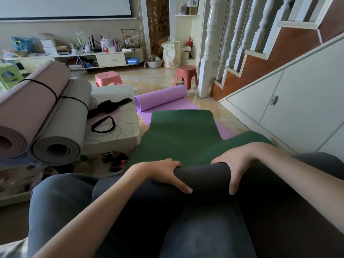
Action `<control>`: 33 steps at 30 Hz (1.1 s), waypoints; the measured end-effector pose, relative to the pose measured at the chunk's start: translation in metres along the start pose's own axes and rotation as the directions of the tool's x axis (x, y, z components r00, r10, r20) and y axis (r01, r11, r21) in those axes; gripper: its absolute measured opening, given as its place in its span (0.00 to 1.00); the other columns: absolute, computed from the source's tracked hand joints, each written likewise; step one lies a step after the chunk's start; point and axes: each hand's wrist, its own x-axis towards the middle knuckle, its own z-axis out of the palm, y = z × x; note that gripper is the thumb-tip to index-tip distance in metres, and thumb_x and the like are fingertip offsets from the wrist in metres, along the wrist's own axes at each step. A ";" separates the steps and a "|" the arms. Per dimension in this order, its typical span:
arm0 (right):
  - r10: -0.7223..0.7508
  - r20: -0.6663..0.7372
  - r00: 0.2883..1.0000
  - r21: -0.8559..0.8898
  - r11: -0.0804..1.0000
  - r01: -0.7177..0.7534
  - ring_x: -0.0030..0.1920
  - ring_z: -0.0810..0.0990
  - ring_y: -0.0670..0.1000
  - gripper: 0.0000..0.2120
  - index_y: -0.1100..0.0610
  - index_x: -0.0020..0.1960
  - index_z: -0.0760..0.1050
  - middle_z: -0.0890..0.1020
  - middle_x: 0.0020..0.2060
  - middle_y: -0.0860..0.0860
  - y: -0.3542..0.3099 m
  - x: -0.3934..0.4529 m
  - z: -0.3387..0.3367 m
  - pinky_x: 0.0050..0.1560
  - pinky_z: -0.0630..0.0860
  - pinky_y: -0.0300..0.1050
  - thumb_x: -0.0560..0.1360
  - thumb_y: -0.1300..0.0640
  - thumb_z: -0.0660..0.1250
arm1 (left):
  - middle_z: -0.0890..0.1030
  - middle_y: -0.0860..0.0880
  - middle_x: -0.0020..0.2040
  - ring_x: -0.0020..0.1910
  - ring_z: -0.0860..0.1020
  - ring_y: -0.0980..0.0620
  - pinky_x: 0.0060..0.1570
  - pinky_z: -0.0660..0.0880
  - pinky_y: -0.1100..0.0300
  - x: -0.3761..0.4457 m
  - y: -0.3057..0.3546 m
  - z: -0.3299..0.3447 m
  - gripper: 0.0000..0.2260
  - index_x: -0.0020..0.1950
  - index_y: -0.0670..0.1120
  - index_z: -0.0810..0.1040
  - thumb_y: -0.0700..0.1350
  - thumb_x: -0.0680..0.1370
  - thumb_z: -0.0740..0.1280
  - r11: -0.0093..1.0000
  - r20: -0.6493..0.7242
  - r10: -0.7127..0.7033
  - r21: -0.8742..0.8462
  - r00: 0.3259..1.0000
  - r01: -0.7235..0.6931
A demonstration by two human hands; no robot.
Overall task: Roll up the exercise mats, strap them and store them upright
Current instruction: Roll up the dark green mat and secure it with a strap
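**Two hands on the rolled end of the green mat**

Two hands grip the near end of a green mat [182, 131], where its dark underside is turned over into a thick roll lying across the person's lap. The left hand [163, 174] curls over the roll's left part, thumb behind the roll and fingers spread down its near face. The right hand [236, 164] wraps the roll just beside it, thumb at the far edge and fingers hooked down the near side. Beyond both hands the green mat runs flat away along the floor, overlapping a purple mat [162, 97] whose far end is curled into a loose roll.

Left of the left hand, two rolled mats lie side by side, touching: a pink mat [31, 107] and a grey mat [65, 127], each ringed by a thin black strap. Just beyond them, on a pale worktop [121, 135], lie a black loop strap [103, 124] and a bundle of black straps [109, 106]. Farther off stand two red stools [186, 74], and a white staircase [260, 43] rises beyond the right hand.
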 end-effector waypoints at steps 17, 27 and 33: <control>0.003 -0.680 0.733 0.109 0.989 0.097 0.55 0.74 0.46 0.15 0.43 0.53 0.75 0.77 0.52 0.41 0.025 0.019 0.019 0.60 0.64 0.50 0.80 0.39 0.52 | 0.76 0.49 0.57 0.58 0.74 0.49 0.61 0.70 0.49 0.023 -0.034 0.000 0.20 0.60 0.55 0.73 0.66 0.79 0.54 0.996 -0.297 -0.065 -0.077 0.953 0.043; 0.064 -0.762 0.644 0.129 0.990 0.054 0.38 0.78 0.51 0.25 0.52 0.42 0.80 0.82 0.34 0.50 0.036 0.058 -0.012 0.37 0.65 0.42 0.80 0.39 0.52 | 0.65 0.45 0.72 0.71 0.63 0.43 0.73 0.51 0.38 0.025 0.007 0.012 0.58 0.78 0.43 0.49 0.73 0.62 0.70 0.919 -0.354 0.001 0.370 0.935 0.139; -0.068 -0.945 0.321 -0.091 0.994 -0.059 0.18 0.63 0.52 0.28 0.54 0.22 0.61 0.58 0.17 0.46 0.026 0.062 -0.017 0.28 0.47 0.34 0.75 0.52 0.72 | 0.77 0.48 0.57 0.55 0.77 0.44 0.53 0.76 0.50 0.044 -0.011 -0.005 0.44 0.65 0.48 0.66 0.70 0.59 0.74 0.945 -0.393 0.035 0.313 0.919 0.097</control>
